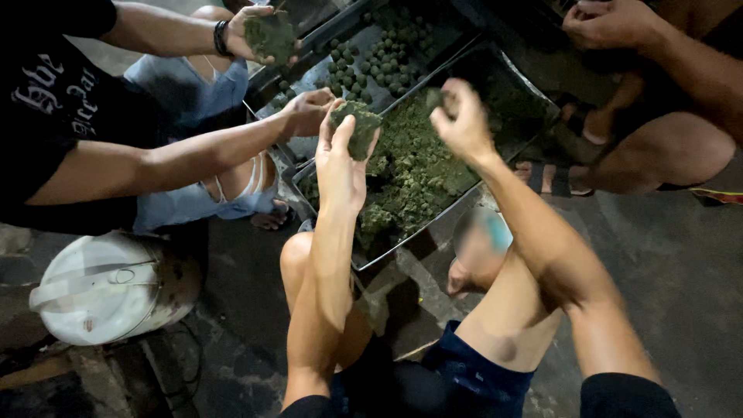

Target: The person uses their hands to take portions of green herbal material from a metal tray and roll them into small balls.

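Cupping a flat wad of damp green crumbly paste [357,124], the fingers [334,116] of the left hand [340,166] are spread open with the lump just resting on the upturned palm, nothing curled around it. That's the first thing I'd worry about: it sits right over the edge of the long dark metal tray of loose green mash [464,203], so a small tilt of the wrist could send it onto a knee or the dark concrete floor [665,263].

The right hand [464,120] has its fingers pinched closed on a small green pinch of the same stuff [433,97], held above the tray. Bits that crumbly look like they'd shed on the way across to the other palm.

Past that it's crowded. A co-worker's hand [306,112] is working nearly touching the left fingertips, and another of their hands [255,35], the one with the black wristband, holds a second green lump up higher. Elbows bumping seems the likeliest cause of a drop.

Behind them sits a second dark tray of small round green balls [371,58], packed close in rows; a stray hand or falling clump could squash a few.

Off to the left, a white lidded pot on the floor [108,286] sits well apart from all this, so no danger there.
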